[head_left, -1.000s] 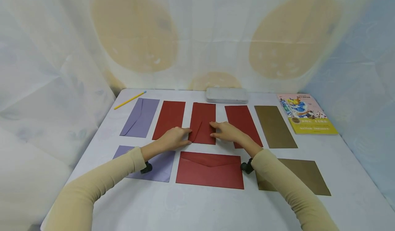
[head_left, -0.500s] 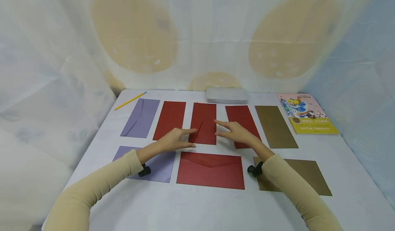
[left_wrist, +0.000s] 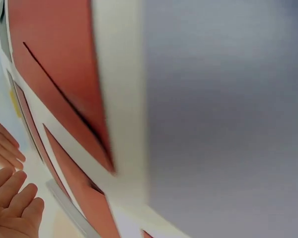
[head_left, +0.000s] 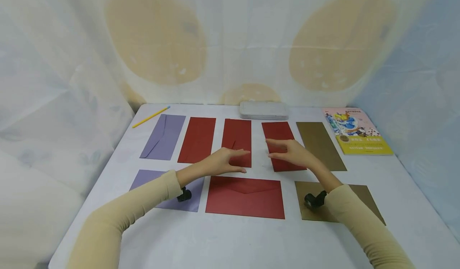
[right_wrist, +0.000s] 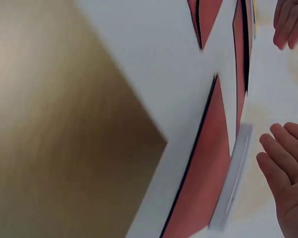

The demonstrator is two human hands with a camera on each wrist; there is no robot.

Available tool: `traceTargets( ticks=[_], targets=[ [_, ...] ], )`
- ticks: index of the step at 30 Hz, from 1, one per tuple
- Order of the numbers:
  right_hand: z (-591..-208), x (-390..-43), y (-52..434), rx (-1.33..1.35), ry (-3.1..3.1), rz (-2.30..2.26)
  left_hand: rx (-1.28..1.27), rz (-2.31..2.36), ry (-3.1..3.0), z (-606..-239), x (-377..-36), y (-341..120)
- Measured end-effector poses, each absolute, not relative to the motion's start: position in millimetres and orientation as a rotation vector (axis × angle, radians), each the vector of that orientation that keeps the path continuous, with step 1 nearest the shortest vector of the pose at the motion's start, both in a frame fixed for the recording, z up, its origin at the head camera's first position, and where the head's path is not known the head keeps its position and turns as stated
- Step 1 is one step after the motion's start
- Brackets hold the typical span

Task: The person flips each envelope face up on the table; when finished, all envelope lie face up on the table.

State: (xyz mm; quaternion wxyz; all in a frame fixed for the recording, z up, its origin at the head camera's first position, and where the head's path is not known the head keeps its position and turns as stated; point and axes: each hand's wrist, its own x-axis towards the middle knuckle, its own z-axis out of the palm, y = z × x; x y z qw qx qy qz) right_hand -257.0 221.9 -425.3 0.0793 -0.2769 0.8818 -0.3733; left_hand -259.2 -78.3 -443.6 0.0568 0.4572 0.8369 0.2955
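Observation:
My left hand [head_left: 222,162] hovers over the lower part of the middle red envelope [head_left: 237,131], fingers and thumb extended and apart. Nothing is held in it. My right hand [head_left: 292,153] reaches over the right red envelope [head_left: 278,130], also with straight fingers and no object. In the left wrist view the fingers [left_wrist: 22,198] look relaxed; in the right wrist view the fingers [right_wrist: 283,153] are straight. A third red envelope [head_left: 197,137] lies upright at the left. Below the hands, a wide red envelope [head_left: 245,201] lies with its flap side up.
Two purple envelopes, one upright [head_left: 163,137] and one sideways [head_left: 143,178], lie at the left. Two gold envelopes, one upright [head_left: 320,143] and one sideways [head_left: 359,199], lie at the right. A pencil [head_left: 151,117], a grey case [head_left: 263,110] and a book [head_left: 357,131] sit farther back.
Both hands have left the edges of the middle red envelope and moved to the right, the right hand now over the right red envelope. The right red envelope's lower edge has shifted slightly.

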Motion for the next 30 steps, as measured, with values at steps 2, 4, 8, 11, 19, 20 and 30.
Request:
traceTargets(
  ticks=[2, 4, 8, 11, 19, 20, 30],
  targets=[
    [-423, -257, 232, -0.769, 2.654, -1.091, 1.418, 0.869, 2.531, -442, -261, -67],
    [-421, -257, 243, -0.709, 2.677, -1.053, 1.439, 0.84, 2.53, -441, -262, -56],
    [-420, -262, 260, -0.622, 2.717, -1.0, 1.461, 0.781, 2.53, -440, -265, -35],
    [-423, -267, 269, -0.593, 2.734, -0.988, 1.474, 0.74, 2.523, -441, -268, -19],
    [-428, -286, 290, -0.461, 2.746, -0.949, 1.488, 0.607, 2.539, -442, -275, 23],
    [-428, -287, 291, -0.438, 2.747, -0.947, 1.487, 0.589, 2.546, -443, -276, 28],
    [-436, -294, 291, -0.431, 2.744, -0.945, 1.336, 0.342, 2.664, -457, -278, 54]
  ],
)
